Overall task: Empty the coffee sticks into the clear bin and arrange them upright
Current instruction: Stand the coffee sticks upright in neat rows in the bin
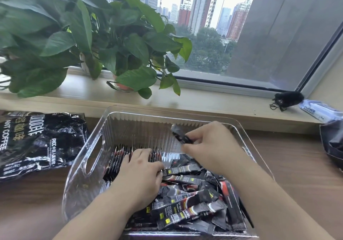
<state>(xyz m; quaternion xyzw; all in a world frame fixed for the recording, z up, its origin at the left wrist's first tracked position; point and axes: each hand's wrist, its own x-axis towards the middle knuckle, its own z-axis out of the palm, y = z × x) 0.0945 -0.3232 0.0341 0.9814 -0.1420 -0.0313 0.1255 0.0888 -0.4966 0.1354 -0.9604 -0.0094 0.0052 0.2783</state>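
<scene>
Coffee sticks (185,202) lie loose in the clear bin (96,146) on the counter (297,165), black coffee bag (37,141) just left of it, plant (92,35) behind; left hand (141,169) presses flat on an upright row (118,158), right hand (209,146) pinches one stick (179,133)

Coffee bag (37,143) lies left of clear bin (141,126), plant (83,35) behind bin on sill (213,98); sticks (194,202), my left hand (141,169) and my right hand (209,146) in bin.

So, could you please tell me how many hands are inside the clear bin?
2. The left hand rests on the upright row of sticks at the left; the right hand pinches one coffee stick above the loose pile. None hidden.
</scene>
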